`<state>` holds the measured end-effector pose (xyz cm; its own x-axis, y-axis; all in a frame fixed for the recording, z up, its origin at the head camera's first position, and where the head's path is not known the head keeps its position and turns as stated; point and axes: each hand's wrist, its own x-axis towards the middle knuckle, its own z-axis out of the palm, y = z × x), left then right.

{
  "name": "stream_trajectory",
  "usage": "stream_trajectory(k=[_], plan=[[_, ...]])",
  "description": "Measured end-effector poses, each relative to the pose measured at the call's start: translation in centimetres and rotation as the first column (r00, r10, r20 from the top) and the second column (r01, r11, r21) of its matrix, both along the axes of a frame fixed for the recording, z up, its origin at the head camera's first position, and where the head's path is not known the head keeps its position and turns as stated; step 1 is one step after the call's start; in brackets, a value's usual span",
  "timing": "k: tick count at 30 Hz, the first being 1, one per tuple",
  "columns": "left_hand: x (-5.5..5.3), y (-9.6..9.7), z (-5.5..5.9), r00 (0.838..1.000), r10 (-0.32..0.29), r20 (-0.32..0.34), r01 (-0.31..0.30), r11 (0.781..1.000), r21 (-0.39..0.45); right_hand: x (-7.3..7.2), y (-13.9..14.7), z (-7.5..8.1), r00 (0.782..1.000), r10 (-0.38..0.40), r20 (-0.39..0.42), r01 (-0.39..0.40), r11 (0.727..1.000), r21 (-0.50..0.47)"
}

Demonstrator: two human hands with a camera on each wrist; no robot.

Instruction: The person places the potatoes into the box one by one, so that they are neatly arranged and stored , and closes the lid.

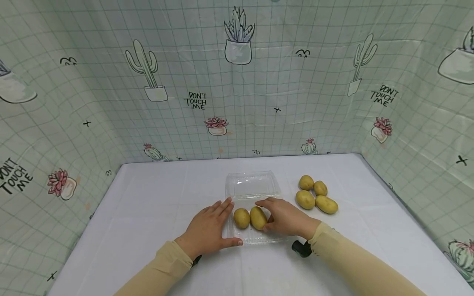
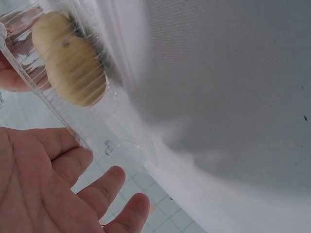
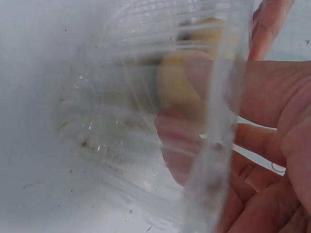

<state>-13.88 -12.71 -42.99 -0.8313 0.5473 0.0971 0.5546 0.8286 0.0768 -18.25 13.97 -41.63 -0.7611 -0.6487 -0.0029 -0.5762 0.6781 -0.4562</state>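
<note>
A clear plastic clamshell box lies on the table with its lid laid back, away from me. Two potatoes sit side by side in its base: a rounder left potato and a longer right potato. My right hand reaches over the box's right side and holds the longer potato between thumb and fingers; the right wrist view shows this potato through the clear wall. At the box's left edge, my left hand rests with its fingers spread, its fingertips right at the rim.
Several more potatoes lie grouped on the white table to the right of the box. A dark object shows under my right wrist. Patterned cloth hangs around the table's back and sides.
</note>
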Motion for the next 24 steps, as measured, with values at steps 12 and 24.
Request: stream_trajectory(k=[12,24], plan=[[0.0,0.0,0.1,1.0,0.012,0.013,-0.012,1.0,-0.002,0.0,2.7,2.2,0.999,-0.038,-0.01,0.037,0.996,-0.083],[0.1,0.0,0.3,1.0,0.001,0.006,-0.001,1.0,0.013,-0.8,13.0,4.0,0.964,-0.263,-0.041,0.248,0.944,-0.218]])
